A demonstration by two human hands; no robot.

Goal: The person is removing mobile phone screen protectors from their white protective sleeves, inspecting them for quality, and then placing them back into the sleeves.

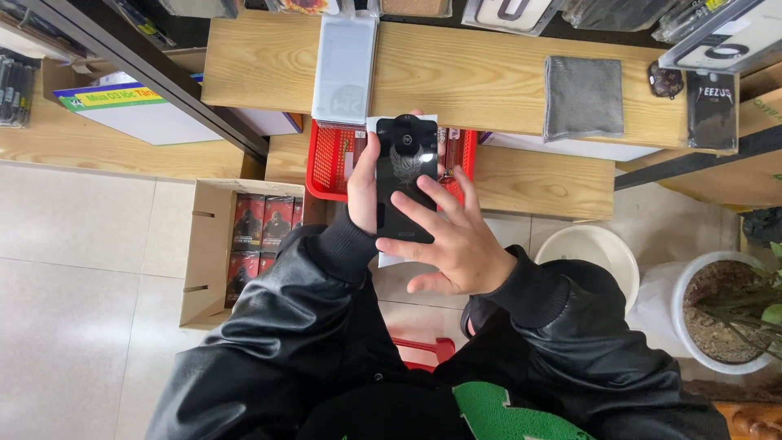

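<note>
Here the left hand (364,186) grips a black phone (405,175) by its left edge, upright above the red basket (330,159) at the front edge of the wooden shelf (456,73). The right hand (456,240), fingers spread, lays fingertips (428,186) on the screen.

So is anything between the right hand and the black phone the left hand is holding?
Nothing visible. The right hand already rests its fingers on the black phone, which the left hand grips from the side above the red basket.
</note>
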